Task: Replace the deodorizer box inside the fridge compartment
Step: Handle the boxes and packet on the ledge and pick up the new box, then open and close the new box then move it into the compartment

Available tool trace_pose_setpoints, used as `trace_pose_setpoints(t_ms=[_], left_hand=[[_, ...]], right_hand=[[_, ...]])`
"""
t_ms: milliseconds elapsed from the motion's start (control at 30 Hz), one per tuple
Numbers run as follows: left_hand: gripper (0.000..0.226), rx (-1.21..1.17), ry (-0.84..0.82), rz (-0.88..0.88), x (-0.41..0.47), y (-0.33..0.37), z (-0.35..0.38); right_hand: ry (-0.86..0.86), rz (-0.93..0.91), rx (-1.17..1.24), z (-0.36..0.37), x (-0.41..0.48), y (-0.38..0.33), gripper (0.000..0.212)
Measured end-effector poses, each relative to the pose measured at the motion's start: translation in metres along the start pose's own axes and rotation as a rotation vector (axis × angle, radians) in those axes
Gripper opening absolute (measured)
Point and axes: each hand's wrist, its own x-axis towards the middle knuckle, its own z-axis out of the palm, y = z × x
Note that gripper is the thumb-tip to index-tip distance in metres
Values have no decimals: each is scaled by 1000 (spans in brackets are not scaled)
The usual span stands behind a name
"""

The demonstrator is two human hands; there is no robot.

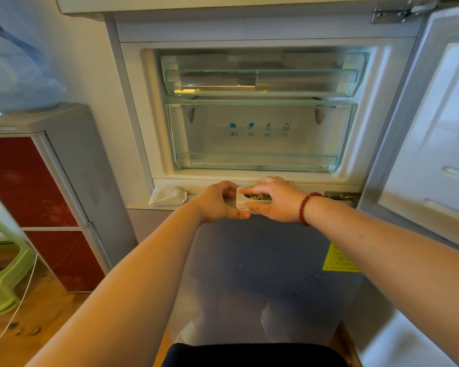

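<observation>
A small white slotted deodorizer box [252,201] with a colourful label is held between both hands, just below the open fridge compartment [260,165]. My left hand [217,201] grips its left end, thumb underneath. My right hand [276,198], with a red bead bracelet on the wrist, covers its right side and top. The compartment holds two clear drawers; the lower drawer [260,136] shows blue temperature icons behind it. Much of the box is hidden by my fingers.
A white crumpled sachet [167,195] lies on the ledge to the left of my hands. The fridge door [440,128] stands open at the right. A red water dispenser [37,197] and a green plastic stool [0,266] stand at the left.
</observation>
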Motion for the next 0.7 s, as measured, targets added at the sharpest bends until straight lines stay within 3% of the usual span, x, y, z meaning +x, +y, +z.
trace_pose_setpoints(t_ms=[700], left_hand=[[67, 47, 11, 3, -1, 2, 2]], right_hand=[[18, -8, -3, -1, -2, 1, 42]])
